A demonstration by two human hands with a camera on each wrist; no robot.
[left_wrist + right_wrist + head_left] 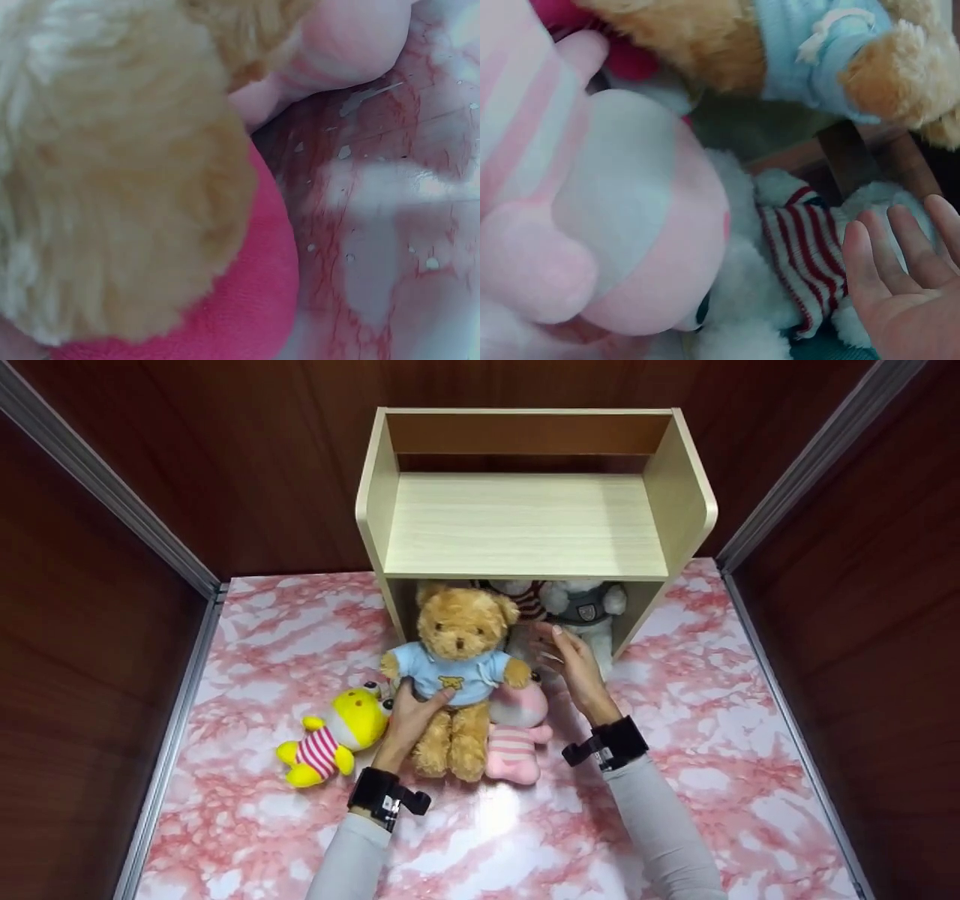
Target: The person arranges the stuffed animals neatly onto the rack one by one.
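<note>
A tan teddy bear [457,626] in a light blue shirt stands upright before the shelf's lower compartment. My left hand [411,716] grips it at the waist, thumb across the shirt front; in the left wrist view its furry leg [120,180] hides most of that hand. My right hand [574,667] holds nothing, fingers extended near the compartment opening. In the right wrist view this hand [911,289] is beside a white plush in a red-and-white striped sweater [810,259]. A pink striped plush [514,746] lies partly behind the bear.
The pale wooden shelf [525,521] stands at the back. A white plush in a grey top [589,611] sits in its lower right. Left of the bear lies a yellow frog plush [330,742]. A hot-pink plush surface [262,292] shows beneath the bear. Dark panels [90,532] enclose the sides.
</note>
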